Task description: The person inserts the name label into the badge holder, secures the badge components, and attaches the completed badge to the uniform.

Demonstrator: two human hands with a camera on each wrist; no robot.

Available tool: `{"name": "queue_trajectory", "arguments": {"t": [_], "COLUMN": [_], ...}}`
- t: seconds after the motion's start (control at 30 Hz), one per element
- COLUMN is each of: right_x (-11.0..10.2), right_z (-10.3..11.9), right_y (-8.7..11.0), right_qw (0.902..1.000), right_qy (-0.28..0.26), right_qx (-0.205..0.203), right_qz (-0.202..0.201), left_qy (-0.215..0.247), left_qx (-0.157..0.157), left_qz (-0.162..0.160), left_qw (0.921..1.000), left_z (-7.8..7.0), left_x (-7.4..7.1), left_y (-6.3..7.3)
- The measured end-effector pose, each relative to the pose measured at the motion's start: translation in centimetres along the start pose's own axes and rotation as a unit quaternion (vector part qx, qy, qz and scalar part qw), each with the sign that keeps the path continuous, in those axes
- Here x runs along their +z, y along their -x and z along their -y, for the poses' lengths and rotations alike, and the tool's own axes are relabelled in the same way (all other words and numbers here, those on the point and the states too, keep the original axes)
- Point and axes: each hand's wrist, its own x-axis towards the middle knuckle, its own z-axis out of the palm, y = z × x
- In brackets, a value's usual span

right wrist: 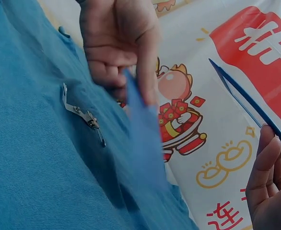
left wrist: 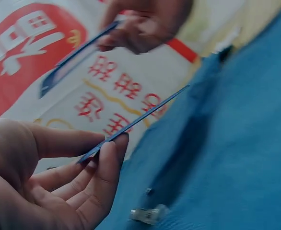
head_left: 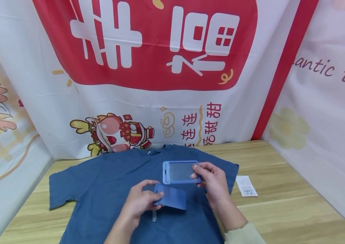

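1. Head view, left hand [head_left: 140, 201]: pinches a flat, rectangular, blue plastic panel [head_left: 172, 198] by one short end between thumb and fingers, tilted, above the shirt.
2. Head view, right hand [head_left: 213, 179]: pinches a light-blue, rectangular plastic card frame [head_left: 180, 171] with a clear window, by the short end away from its slot; partly overlaps the window with fingertips. Holds it near the panel, on its far side.
3. Head view, surroundings: shows a dark-blue, short-sleeved fabric T-shirt [head_left: 114, 183] spread on a pale wood-grain table [head_left: 285, 189]; a small clip with strap [head_left: 154, 216] just below the panel; a white, printed paper card [head_left: 246, 185] beside the right sleeve; behind, a white fabric backdrop [head_left: 148, 98] with a large red patch and white characters.
4. Left wrist view: presents the panel nearly edge-on, squeezed between left thumb and fingers, apart from the frame. Shows the right fingers bent at the frame's end; blurred, exact placing impossible to tell.
5. Right wrist view: shows the frame steeply angled in the right fingertips; the panel, motion-blurred, in the left hand's pinch; the clip, with silvery metal parts, lying on the shirt.
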Motion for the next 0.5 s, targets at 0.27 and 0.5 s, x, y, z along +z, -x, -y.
{"name": "queue_trajectory", "arguments": {"t": [0.27,0.5], "right_x": [0.1,0.2], "right_z": [0.0,-0.1], "right_y": [0.1,0.2], "right_qw": [1.0,0.9999], "right_qy": [-0.003,0.001], "right_qx": [-0.001,-0.002], "right_qz": [0.005,0.01], "left_qy": [-0.253,-0.169], "left_qx": [0.09,0.125], "left_qz": [-0.067,-0.148], "left_qw": [0.9608,0.9664], "left_z": [0.7,-1.3], "left_x": [2.0,0.9], "left_y": [0.1,1.2]}}
